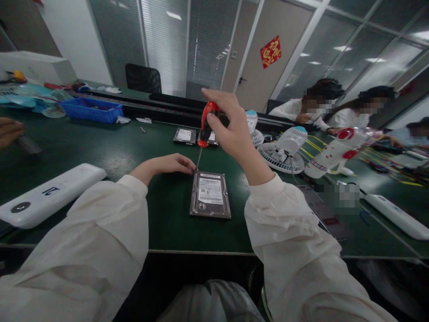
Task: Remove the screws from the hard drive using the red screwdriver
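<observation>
A hard drive [210, 195] lies label up on the green table [161, 214] in front of me. My right hand [231, 129] is closed round the red and black handle of a screwdriver [204, 132], held upright with its tip at the drive's far left corner. My left hand [170, 163] rests on the table beside that corner, its fingertips pinched together at the screwdriver's tip; what they hold, if anything, is too small to make out.
Two more hard drives [185, 135] lie further back. A white device [47, 195] marked 21 sits at the left, another white device [398, 216] at the right. Small white fans [281, 154], a blue bin [92, 110] and a red-and-white tool [335, 152] stand behind. Other people sit at the far right.
</observation>
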